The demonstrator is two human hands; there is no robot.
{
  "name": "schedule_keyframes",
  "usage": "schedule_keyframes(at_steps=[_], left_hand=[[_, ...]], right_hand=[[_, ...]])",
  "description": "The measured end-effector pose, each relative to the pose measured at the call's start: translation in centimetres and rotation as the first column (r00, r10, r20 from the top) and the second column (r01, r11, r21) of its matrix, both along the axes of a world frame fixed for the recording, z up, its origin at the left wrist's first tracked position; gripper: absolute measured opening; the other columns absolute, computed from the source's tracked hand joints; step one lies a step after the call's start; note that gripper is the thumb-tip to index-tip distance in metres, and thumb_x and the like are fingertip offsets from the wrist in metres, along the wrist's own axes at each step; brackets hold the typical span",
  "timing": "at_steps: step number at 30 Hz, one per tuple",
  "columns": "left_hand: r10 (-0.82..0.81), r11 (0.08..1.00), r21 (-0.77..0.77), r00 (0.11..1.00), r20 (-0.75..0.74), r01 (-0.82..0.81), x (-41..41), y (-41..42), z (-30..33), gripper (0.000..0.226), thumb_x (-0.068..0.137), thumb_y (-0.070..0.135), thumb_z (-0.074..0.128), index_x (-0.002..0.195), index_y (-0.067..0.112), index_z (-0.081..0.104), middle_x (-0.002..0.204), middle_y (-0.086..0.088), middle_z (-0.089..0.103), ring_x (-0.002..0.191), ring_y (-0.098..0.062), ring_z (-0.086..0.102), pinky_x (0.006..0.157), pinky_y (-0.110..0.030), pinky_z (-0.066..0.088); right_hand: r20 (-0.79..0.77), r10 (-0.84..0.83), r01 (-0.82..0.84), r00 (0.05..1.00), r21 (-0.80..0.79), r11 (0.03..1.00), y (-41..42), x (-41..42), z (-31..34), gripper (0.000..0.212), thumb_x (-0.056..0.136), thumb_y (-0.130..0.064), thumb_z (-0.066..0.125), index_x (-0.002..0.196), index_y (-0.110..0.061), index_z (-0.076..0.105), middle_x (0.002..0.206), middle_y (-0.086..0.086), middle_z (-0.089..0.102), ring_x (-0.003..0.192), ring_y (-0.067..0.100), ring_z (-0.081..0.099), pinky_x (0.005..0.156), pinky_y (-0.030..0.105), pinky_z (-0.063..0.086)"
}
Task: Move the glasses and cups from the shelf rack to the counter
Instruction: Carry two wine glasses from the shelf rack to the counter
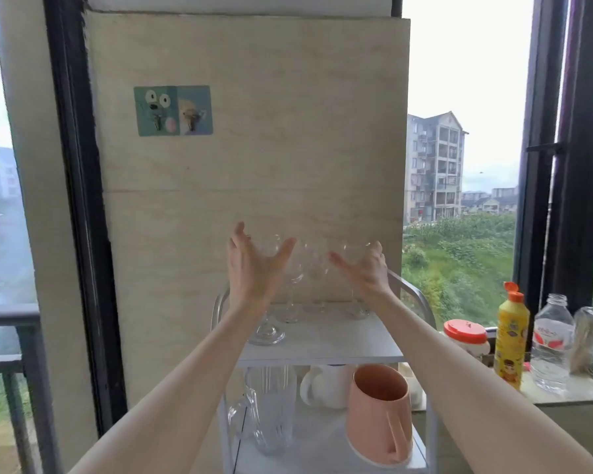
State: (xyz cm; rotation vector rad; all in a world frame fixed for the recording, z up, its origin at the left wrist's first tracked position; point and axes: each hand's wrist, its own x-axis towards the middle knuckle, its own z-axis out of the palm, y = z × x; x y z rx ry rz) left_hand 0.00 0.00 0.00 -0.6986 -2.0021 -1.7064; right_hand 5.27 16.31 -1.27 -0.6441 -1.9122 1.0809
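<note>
Several clear wine glasses stand on the top shelf of a white shelf rack [322,342]. My left hand [254,268] reaches up around the bowl of the leftmost wine glass [267,331], thumb and fingers spread either side of it. Around the bowl of the rightmost wine glass [357,313] is my right hand [365,270], likewise spread. Both glasses keep their feet on the shelf. Two more glasses [290,314] stand between them. On the lower shelf are a clear glass mug [242,410], a tall ribbed glass [278,401], a white mug [326,388] and a pink cup [379,412].
The rack stands against a beige wall panel, with metal side rails [415,292]. To the right, a stone counter ledge [569,393] by the window holds a red-lidded jar [464,333], a yellow bottle [512,340], a plastic water bottle [552,343] and a glass jar [586,333].
</note>
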Motion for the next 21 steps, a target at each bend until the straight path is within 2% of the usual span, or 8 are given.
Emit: schedule_keyframes(at_steps=[4,7,10,12,15,17,19,21], left_hand=[[0.052,0.998,0.023,0.999,-0.002,-0.052,-0.6,0.2,0.0,0.081,0.075,0.046,0.068,0.136,0.008,0.031,0.129,-0.006,0.044,0.119,-0.021,0.042,0.093,-0.026,0.032],[0.054,0.998,0.043,0.999,0.002,-0.054,-0.6,0.3,0.2,0.071,0.077,0.042,0.068,0.130,0.008,0.037,0.120,-0.003,0.046,0.112,-0.019,0.045,0.087,-0.022,0.030],[0.072,0.993,0.092,0.997,-0.024,-0.069,-0.5,-0.2,0.7,0.064,0.076,0.039,0.068,0.126,0.009,0.042,0.114,-0.001,0.050,0.105,-0.016,0.049,0.084,-0.022,0.032],[0.073,0.989,0.131,0.996,-0.052,-0.065,0.1,-0.6,1.4,0.060,0.076,0.039,0.068,0.123,0.010,0.045,0.113,-0.002,0.056,0.100,-0.016,0.054,0.082,-0.021,0.034],[0.046,0.983,0.184,0.992,-0.118,-0.024,1.8,-1.4,2.7,0.054,0.076,0.038,0.069,0.118,0.010,0.050,0.107,-0.001,0.061,0.091,-0.013,0.058,0.072,-0.013,0.031],[0.008,0.976,0.216,0.988,-0.151,0.025,3.4,-1.7,3.7,0.051,0.077,0.038,0.069,0.116,0.010,0.052,0.104,0.000,0.063,0.088,-0.011,0.059,0.074,-0.015,0.034],[-0.050,0.968,0.235,0.983,-0.174,0.091,5.3,-1.6,4.6,0.051,0.075,0.042,0.070,0.113,0.012,0.054,0.100,0.003,0.064,0.088,-0.010,0.061,0.081,-0.022,0.042],[-0.153,0.953,0.234,0.973,-0.175,0.192,7.7,-1.0,5.3,0.052,0.069,0.048,0.067,0.108,0.016,0.054,0.092,0.008,0.063,0.089,-0.013,0.064,0.085,-0.031,0.049]], right_hand=[[-0.033,-0.020,0.019,0.999,-0.027,0.999,0.5,-0.9,-0.1,0.083,0.076,-0.035,0.072,0.136,-0.001,0.025,0.138,0.017,0.036,0.127,0.031,0.038,0.101,0.034,0.032],[-0.089,-0.011,0.006,0.996,-0.057,0.998,0.3,-0.9,0.0,0.066,0.076,-0.032,0.071,0.125,-0.003,0.037,0.126,0.012,0.042,0.116,0.027,0.044,0.089,0.030,0.035],[-0.185,-0.008,0.016,0.983,0.043,0.999,-0.5,-0.3,0.7,0.045,0.074,-0.032,0.071,0.100,-0.008,0.044,0.103,0.008,0.048,0.093,0.025,0.049,0.074,0.029,0.035],[-0.252,0.004,0.020,0.968,0.091,0.996,-1.2,0.7,2.2,0.040,0.072,-0.031,0.072,0.092,-0.011,0.043,0.093,0.006,0.054,0.083,0.022,0.053,0.068,0.028,0.039],[-0.422,0.046,-0.029,0.905,0.045,0.999,-2.5,4.0,4.8,0.033,0.072,-0.026,0.072,0.093,-0.012,0.050,0.071,-0.006,0.057,0.057,-0.002,0.057,0.050,0.012,0.042],[-0.470,0.082,-0.051,0.879,0.078,0.996,-2.7,6.7,5.7,0.018,0.073,-0.024,0.071,0.076,-0.018,0.054,0.064,-0.007,0.056,0.049,-0.003,0.054,0.054,0.014,0.044],[-0.434,0.113,-0.028,0.894,0.197,0.980,-3.2,9.8,5.8,0.028,0.077,-0.026,0.067,0.056,-0.019,0.050,0.054,-0.005,0.054,0.043,-0.002,0.051,0.066,0.026,0.046],[-0.416,0.094,0.015,0.905,0.253,0.967,-3.1,12.8,5.6,0.040,0.078,-0.027,0.065,0.047,-0.016,0.044,0.048,-0.007,0.052,0.045,-0.001,0.053,0.078,0.036,0.047]])
